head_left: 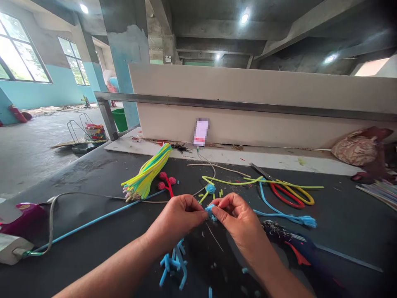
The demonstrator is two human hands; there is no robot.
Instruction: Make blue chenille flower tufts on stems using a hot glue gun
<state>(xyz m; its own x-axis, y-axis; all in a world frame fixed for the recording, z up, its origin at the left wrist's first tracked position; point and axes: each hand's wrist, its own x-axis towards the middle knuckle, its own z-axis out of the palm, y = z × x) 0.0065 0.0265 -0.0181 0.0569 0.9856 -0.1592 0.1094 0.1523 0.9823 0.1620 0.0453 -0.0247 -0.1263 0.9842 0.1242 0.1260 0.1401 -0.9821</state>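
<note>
My left hand point(185, 212) and my right hand point(236, 215) meet over the dark tabletop. Their fingertips pinch a small bunch of blue pipe cleaner point(211, 212) from both sides; its lower part shows between the fingers. A thin wire point(214, 236) slants down just below it. Right behind the hands is a blue pipe-cleaner pompom point(210, 188) on a green stem. Nearer to me lie cut blue pipe-cleaner pieces point(174, 264). A red pipe-cleaner sprig point(167, 183) with fluffy tips lies beyond my left hand.
A yellow and green pipe-cleaner bundle point(148, 173) lies at left. Scissors point(288, 192) with red and yellow handles and a dark glue gun point(294, 244) with a red trigger are at right. A cable point(93, 193) crosses the left side. A phone point(201, 131) leans against the back board.
</note>
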